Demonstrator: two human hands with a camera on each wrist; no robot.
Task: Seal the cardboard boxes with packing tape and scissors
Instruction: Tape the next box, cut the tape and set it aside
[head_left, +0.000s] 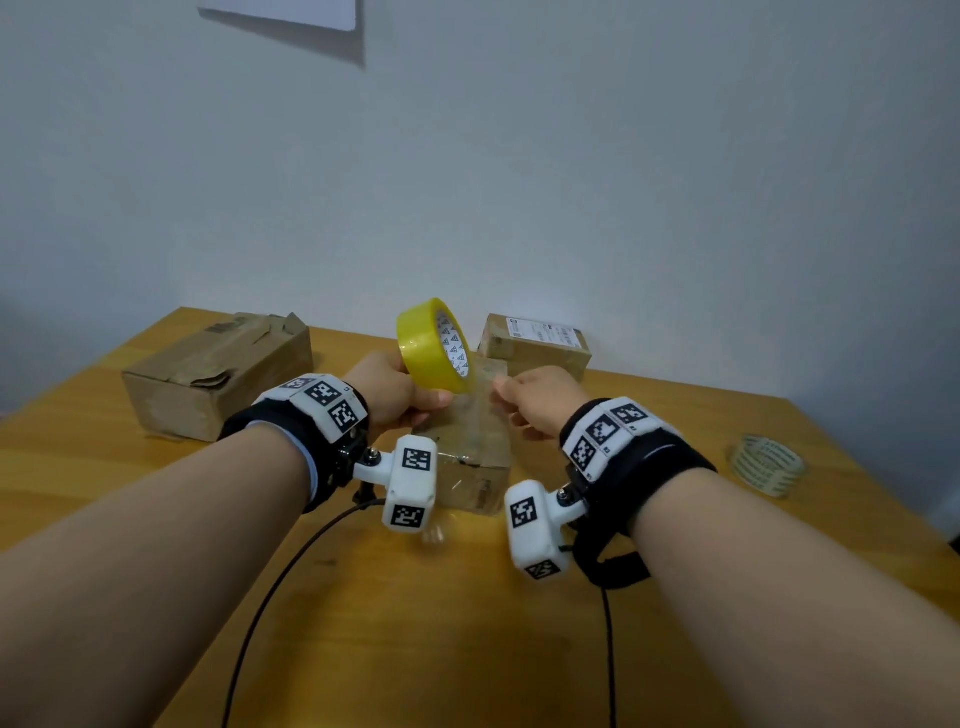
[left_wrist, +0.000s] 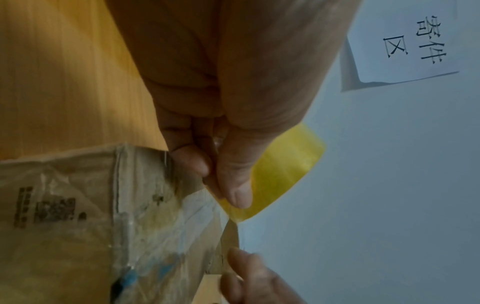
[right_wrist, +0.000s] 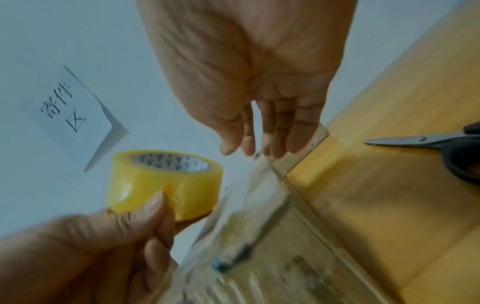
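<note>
Head view: even, soft light, moderately dim, with a cool grey cast on the wall (head_left: 623, 156). The paper sheet (head_left: 291, 13) at upper left throws a shadow down and to the right. Wide-angle bending shows at the frame edges. Both wrist views are soft; the hands are close and unsharp, and the box (right_wrist: 259, 257) in the right wrist view is smeared by motion blur.

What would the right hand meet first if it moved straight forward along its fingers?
Probably the stretched tape strip at its fingertips, then the far edge of the middle box. The right hand points forward and left; depth is unclear.
</note>
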